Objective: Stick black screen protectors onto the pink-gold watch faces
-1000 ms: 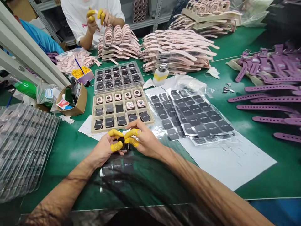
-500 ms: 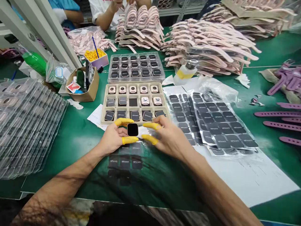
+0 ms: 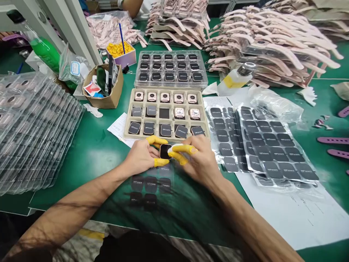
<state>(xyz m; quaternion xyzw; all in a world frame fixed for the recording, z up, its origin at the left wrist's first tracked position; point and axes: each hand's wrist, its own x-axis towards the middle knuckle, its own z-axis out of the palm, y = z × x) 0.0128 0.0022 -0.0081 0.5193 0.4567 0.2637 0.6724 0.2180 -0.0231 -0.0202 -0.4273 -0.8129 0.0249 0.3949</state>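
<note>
Yellow finger covers sit on both hands. My left hand [image 3: 141, 156] grips a square watch body [image 3: 164, 151] by its edges, its dark screen facing up. Pinched in my right hand [image 3: 197, 154] is a white cloth [image 3: 174, 147] that lies against the right part of the screen. Just beyond is a beige tray [image 3: 127, 123] holding watch bodies in rows, some with black printed films; one middle compartment shows only its dark bottom. A sheet of black films [image 3: 151, 184] lies on the green table below my hands.
Behind the beige tray lies a clear tray [image 3: 136, 74] of dark squares. Stacked clear trays [image 3: 35, 134] stand left, beside a cardboard box [image 3: 116, 92]. Film sheets [image 3: 268, 153], a bottle [image 3: 236, 80] and pink strap stacks [image 3: 272, 43] are on the right. A person's arm [image 3: 132, 6] shows behind.
My right hand has brought the white cloth from beside the watch body onto its screen. The view has shifted, so the table items appear moved.
</note>
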